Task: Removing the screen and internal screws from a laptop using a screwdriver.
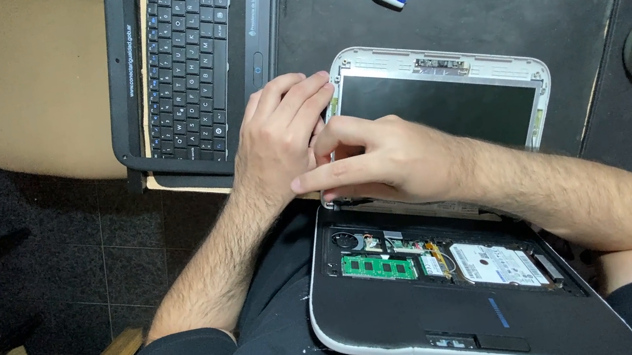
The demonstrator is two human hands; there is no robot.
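The opened laptop [465, 264], resting on the lap, is being worked at its screen's left hinge corner, gripped by the curled left hand [276, 137] and pinched by the right hand [381, 163], so careful prying seems needed.

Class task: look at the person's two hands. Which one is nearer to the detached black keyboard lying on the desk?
Left. The left hand rests at the laptop screen's left edge, right beside the keyboard. The right hand sits farther away, lower on that edge near the hinge.
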